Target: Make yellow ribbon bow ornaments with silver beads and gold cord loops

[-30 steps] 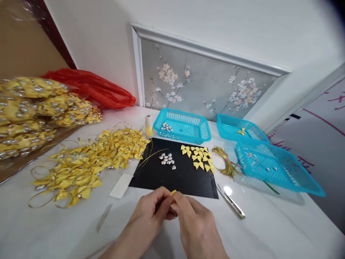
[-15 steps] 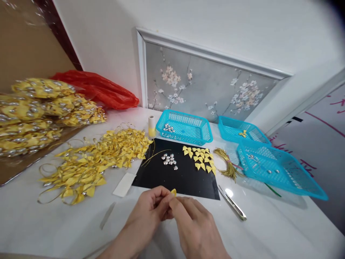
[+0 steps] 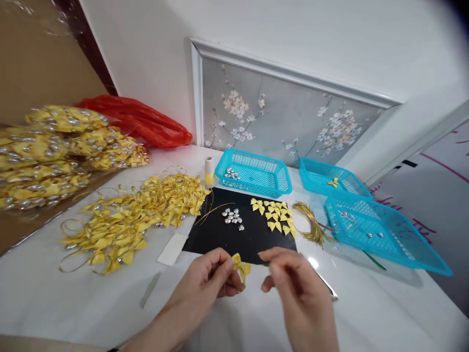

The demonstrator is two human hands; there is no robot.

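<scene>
Two bare hands work above the near edge of a flat black rectangular mat (image 3: 210, 242), which lies on a white marble-like table (image 3: 110, 310). The left hand (image 3: 219, 277) has its thumb and fingers closed together on a small yellow ribbon bow (image 3: 242, 268); this bow is just in front of the mat's near edge. The right hand (image 3: 298, 288) is apart from the bow, at its right side, with curled fingers; it is blurred, and I cannot tell if its fingertips pinch some thin thing. On the mat there is a group of silver shiny beads (image 3: 232, 216) in the middle, and to the right of them several loose yellow ribbon bows (image 3: 274, 215). A bundle of thin golden cords (image 3: 311, 226) rests beside the right edge of the mat. Metal tweezers (image 3: 329, 285) lie partly hidden behind the right hand. At the left spreads a big heap of yellow bows with cords (image 3: 128, 212), and near it is a white flat rectangular piece (image 3: 172, 248). Behind the mat stands a light blue plastic basket (image 3: 264, 175), holding some more silver beads.
</scene>
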